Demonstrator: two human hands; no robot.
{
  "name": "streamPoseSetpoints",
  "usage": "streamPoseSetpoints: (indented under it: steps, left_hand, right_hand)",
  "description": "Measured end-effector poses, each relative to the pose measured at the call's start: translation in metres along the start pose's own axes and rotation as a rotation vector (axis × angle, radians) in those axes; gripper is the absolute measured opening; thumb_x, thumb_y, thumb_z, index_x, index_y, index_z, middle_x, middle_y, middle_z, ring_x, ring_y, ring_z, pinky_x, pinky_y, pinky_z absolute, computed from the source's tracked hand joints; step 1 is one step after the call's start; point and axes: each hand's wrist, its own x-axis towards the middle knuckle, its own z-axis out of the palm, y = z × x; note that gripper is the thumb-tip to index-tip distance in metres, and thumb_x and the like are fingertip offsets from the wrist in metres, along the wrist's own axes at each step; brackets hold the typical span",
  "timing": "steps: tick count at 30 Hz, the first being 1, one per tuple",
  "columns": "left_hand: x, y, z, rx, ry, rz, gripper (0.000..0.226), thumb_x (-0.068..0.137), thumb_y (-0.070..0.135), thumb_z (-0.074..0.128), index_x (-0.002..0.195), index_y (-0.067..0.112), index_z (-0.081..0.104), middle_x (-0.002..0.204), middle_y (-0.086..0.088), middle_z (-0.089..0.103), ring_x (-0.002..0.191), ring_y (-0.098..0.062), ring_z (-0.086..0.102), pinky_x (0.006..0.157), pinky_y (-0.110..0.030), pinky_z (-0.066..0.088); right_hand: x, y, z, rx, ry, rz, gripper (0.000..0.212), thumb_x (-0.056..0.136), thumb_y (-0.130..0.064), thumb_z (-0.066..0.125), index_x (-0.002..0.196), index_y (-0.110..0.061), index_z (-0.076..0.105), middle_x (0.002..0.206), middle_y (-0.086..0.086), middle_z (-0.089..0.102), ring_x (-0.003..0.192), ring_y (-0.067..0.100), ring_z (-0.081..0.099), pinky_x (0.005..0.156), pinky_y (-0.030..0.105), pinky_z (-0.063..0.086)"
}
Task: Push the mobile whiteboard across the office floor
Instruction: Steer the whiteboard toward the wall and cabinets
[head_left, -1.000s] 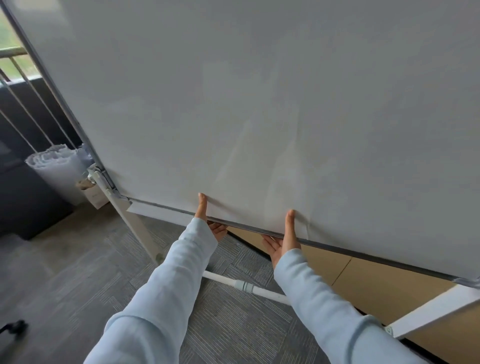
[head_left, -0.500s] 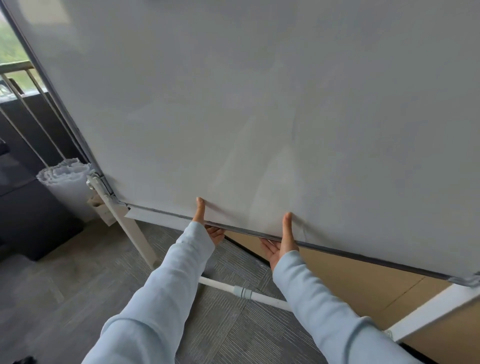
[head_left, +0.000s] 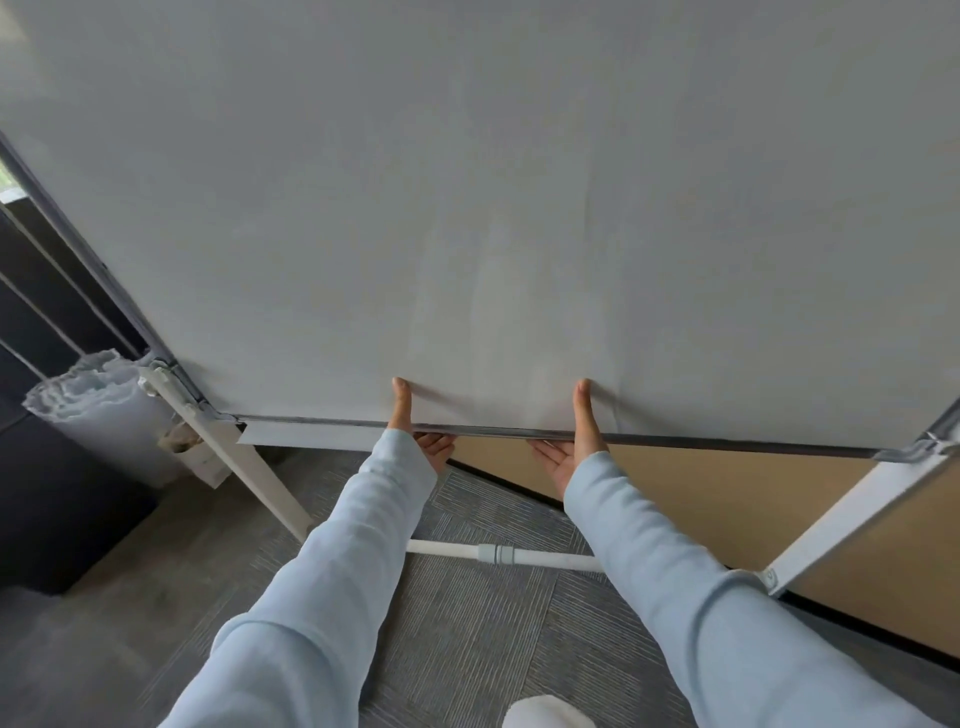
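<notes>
Grey-framed whiteboard (head_left: 493, 208) right ahead, filling most of view, stand on carpet floor (head_left: 467, 623). Left hand (head_left: 415, 441) & right hand (head_left: 576, 452) clamped on bottom edge: thumbs flat on face, fingers curled under, prob. for steering w/ push. Paper rolls (head_left: 104, 410) near left leg.

Grey striped carpet (head_left: 457, 613) covers the floor. A roll of white sheets (head_left: 98, 415) stands against a dark cabinet (head_left: 57, 509). A tan panel (head_left: 727, 499) lines the wall.
</notes>
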Motion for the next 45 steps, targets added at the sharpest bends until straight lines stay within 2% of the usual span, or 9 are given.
streamPoseSetpoints:
  steps: [6,12,15,18,22,24,32,39,45]
  left_hand:
    - [0.029,0.035,-0.015,-0.003,-0.005,-0.017,0.084,0.06,0.072,0.066,0.105,0.005,0.042,0.086,-0.017,0.054,0.076,-0.03,0.055,0.096,-0.041,0.042]
    - [0.077,0.095,-0.033,0.006,-0.037,-0.043,0.099,0.06,0.072,0.067,0.124,0.002,0.041,0.093,-0.017,0.055,0.104,-0.037,0.057,0.093,-0.043,0.043]
    - [0.104,0.132,-0.042,0.018,-0.035,-0.065,0.099,0.061,0.072,0.066,0.123,-0.002,0.042,0.101,-0.02,0.056,0.118,-0.039,0.051,0.095,-0.046,0.042]
    - [0.124,0.155,-0.046,0.044,-0.044,-0.058,0.095,0.061,0.072,0.065,0.117,-0.002,0.043,0.116,-0.023,0.054,0.119,-0.039,0.05,0.097,-0.046,0.041]
    - [0.147,0.18,-0.05,0.041,-0.026,-0.042,0.107,0.055,0.074,0.068,0.123,-0.004,0.043,0.099,-0.021,0.059,0.101,-0.038,0.057,0.088,-0.045,0.044]
    - [0.158,0.192,-0.054,0.053,-0.032,-0.029,0.099,0.056,0.074,0.067,0.117,-0.002,0.044,0.093,-0.019,0.058,0.095,-0.037,0.056,0.085,-0.044,0.044]
    - [0.21,0.244,-0.069,0.101,-0.07,-0.028,0.095,0.055,0.074,0.067,0.109,-0.001,0.046,0.094,-0.018,0.06,0.084,-0.033,0.059,0.085,-0.044,0.047]
    - [0.263,0.303,-0.079,0.137,-0.143,-0.103,0.101,0.052,0.074,0.069,0.117,0.001,0.044,0.1,-0.018,0.059,0.091,-0.033,0.061,0.091,-0.045,0.046]
    - [0.302,0.354,-0.085,0.146,-0.207,-0.147,0.098,0.055,0.07,0.072,0.124,0.009,0.038,0.107,-0.019,0.059,0.101,-0.037,0.06,0.102,-0.047,0.042]
  right_hand:
    - [0.019,0.016,0.037,0.013,0.008,0.009,0.116,0.041,-0.076,0.075,0.135,-0.014,0.046,0.127,0.016,0.06,0.093,0.026,0.07,0.079,0.033,0.055]
    - [0.058,0.044,0.095,0.059,-0.009,0.003,0.116,0.039,-0.072,0.077,0.134,-0.012,0.047,0.125,0.017,0.061,0.098,0.028,0.069,0.087,0.035,0.054]
    - [0.078,0.059,0.134,0.091,0.007,0.003,0.121,0.037,-0.072,0.079,0.136,-0.011,0.044,0.129,0.017,0.058,0.097,0.028,0.069,0.085,0.034,0.055]
    - [0.097,0.068,0.16,0.106,0.017,-0.004,0.118,0.042,-0.07,0.078,0.138,-0.012,0.042,0.132,0.017,0.056,0.099,0.029,0.068,0.087,0.036,0.055]
    - [0.111,0.076,0.187,0.108,-0.002,0.009,0.119,0.042,-0.07,0.077,0.139,-0.012,0.04,0.135,0.017,0.054,0.105,0.03,0.065,0.095,0.038,0.051]
    - [0.116,0.082,0.2,0.103,0.004,-0.001,0.118,0.042,-0.071,0.077,0.139,-0.013,0.041,0.134,0.016,0.054,0.106,0.029,0.065,0.098,0.039,0.049]
    - [0.145,0.099,0.26,0.104,0.06,-0.027,0.119,0.043,-0.072,0.073,0.141,-0.014,0.038,0.138,0.015,0.05,0.105,0.029,0.061,0.101,0.04,0.047]
    - [0.173,0.118,0.322,0.149,0.113,-0.084,0.128,0.034,-0.076,0.075,0.141,-0.016,0.039,0.138,0.014,0.05,0.095,0.026,0.064,0.089,0.037,0.052]
    - [0.194,0.13,0.375,0.175,0.117,-0.103,0.117,0.044,-0.071,0.074,0.141,-0.016,0.038,0.14,0.016,0.047,0.096,0.028,0.063,0.089,0.039,0.051]
